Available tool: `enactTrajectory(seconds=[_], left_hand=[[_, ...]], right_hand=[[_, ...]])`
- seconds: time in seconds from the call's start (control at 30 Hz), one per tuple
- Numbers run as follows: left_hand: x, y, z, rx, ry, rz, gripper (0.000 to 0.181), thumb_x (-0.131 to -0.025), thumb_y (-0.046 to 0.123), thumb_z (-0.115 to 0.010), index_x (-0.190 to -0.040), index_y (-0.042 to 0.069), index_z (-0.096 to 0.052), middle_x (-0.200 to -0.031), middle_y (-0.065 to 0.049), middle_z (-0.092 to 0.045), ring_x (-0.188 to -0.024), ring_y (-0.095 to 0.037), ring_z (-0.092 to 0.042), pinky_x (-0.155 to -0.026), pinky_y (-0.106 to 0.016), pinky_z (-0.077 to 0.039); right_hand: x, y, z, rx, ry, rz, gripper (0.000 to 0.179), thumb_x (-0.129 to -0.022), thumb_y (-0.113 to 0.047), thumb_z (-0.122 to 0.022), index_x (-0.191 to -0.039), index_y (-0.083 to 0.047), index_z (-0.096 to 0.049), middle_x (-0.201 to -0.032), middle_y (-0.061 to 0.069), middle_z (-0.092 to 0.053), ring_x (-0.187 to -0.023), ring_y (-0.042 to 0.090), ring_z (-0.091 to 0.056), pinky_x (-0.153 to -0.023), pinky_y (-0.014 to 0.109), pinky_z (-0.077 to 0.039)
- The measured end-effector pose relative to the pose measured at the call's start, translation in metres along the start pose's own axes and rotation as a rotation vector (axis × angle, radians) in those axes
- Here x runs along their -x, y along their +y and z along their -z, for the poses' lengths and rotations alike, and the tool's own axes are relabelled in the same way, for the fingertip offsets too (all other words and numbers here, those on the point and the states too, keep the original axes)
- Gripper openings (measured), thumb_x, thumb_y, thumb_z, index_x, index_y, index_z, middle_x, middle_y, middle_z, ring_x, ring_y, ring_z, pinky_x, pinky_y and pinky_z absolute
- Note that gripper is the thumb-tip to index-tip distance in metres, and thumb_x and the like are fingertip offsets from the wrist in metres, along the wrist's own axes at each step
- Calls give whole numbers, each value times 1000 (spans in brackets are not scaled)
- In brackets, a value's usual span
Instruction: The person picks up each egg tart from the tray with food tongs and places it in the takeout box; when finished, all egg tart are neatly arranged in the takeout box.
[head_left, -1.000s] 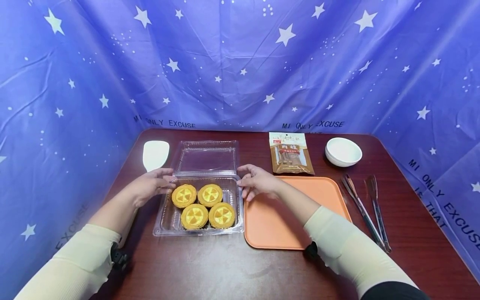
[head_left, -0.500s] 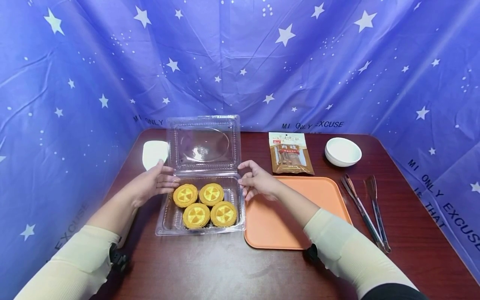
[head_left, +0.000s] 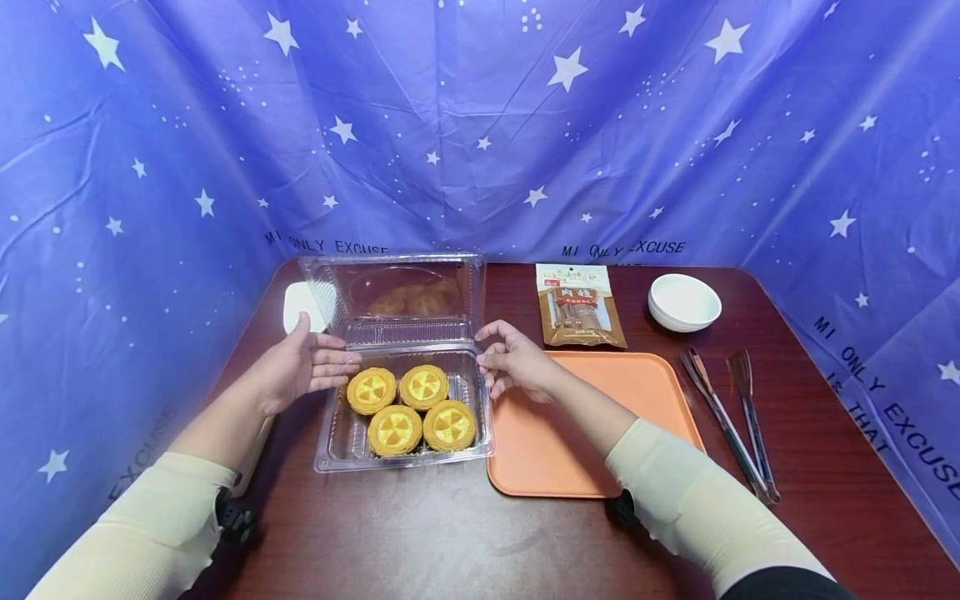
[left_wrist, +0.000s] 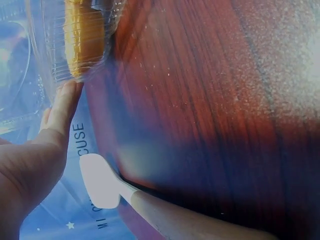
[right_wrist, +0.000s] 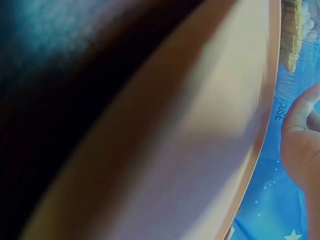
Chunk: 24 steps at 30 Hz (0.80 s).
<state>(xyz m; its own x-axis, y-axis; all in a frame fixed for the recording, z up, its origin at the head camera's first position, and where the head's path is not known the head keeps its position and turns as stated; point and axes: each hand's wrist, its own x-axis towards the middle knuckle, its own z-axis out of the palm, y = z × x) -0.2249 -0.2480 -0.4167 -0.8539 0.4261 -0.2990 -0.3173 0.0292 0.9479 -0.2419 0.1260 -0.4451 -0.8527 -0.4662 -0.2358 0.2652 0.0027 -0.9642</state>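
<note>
A clear plastic clamshell box (head_left: 328, 446) sits left of centre in the head view, its lid (head_left: 405, 287) raised and leaning back. Inside the base lie several round golden pastries (head_left: 394, 431), mooncake- or tart-like with a segmented pattern on top. At the box's left side my left hand (head_left: 300, 367) holds its fingers extended, fingertips at the rim and thumb pointing up. My right hand (head_left: 519, 360) is at the opposite side near the hinge, thumb and index finger apart at the edge, the other fingers bent loosely. Only part of that hand shows in the right wrist view.
An orange tray (head_left: 555, 454) lies right of the box, under my right forearm. Behind it are a brown-and-white food packet (head_left: 579, 307) and white bowls (head_left: 684, 302). Metal tongs (head_left: 731, 425) lie at the far right. A white-headed spatula (left_wrist: 100, 181) is beside my left forearm.
The lid has swung up from lying back to nearly upright, then tipped partly back. The box has shifted slightly right. My left fingers have straightened; my right hand has stayed nearly still.
</note>
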Motion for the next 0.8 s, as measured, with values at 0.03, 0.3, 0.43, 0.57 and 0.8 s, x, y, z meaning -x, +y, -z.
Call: enactTrajectory(seconds=[0.03, 0.3, 0.43, 0.57, 0.8], left_hand=[[0, -1, 0, -2, -1, 0, 96, -95, 70, -12, -141, -14, -22, -143, -32, -44, -124, -33, -58, -103, -43, -48], [1, -2, 2, 14, -15, -4, 78, -104, 57, -16, -141, -12, -22, -142, -32, -46, -123, -31, -59, -104, -42, -47], [1, -3, 2, 25, -29, -10, 69, -107, 48, -19, -141, -13, -22, -141, -31, -48, -123, -30, -59, -104, -42, -47], [2, -5, 3, 34, -49, -27, 56, -109, 33, -23, -141, -13, -24, -141, -29, -49, -123, -29, -59, -105, -40, -47], [8, -9, 2, -99, 33, -13, 27, -105, 27, -37, -125, 11, -45, -123, 6, -63, -110, -11, -61, -99, -43, -49]], right_hand=[[0, 0, 0, 0, 4, 2, 38, -94, 4, -56, -128, -6, -41, -79, 10, -57, -55, 18, -57, -46, 30, -55], [-1, 2, 1, 1, 25, 5, 34, -95, 3, -55, -126, -6, -44, -79, 9, -57, -55, 19, -56, -45, 30, -55], [0, 3, 2, -2, 28, 3, 33, -95, 4, -55, -125, -4, -45, -79, 9, -58, -54, 18, -57, -45, 30, -55], [0, 3, 2, -12, 29, 7, 33, -95, 3, -55, -125, -4, -45, -79, 9, -58, -54, 18, -57, -46, 29, -55], [1, 5, 2, -2, 48, 0, 27, -100, -3, -47, -126, -8, -47, -81, 7, -54, -58, 17, -54, -47, 32, -56]])
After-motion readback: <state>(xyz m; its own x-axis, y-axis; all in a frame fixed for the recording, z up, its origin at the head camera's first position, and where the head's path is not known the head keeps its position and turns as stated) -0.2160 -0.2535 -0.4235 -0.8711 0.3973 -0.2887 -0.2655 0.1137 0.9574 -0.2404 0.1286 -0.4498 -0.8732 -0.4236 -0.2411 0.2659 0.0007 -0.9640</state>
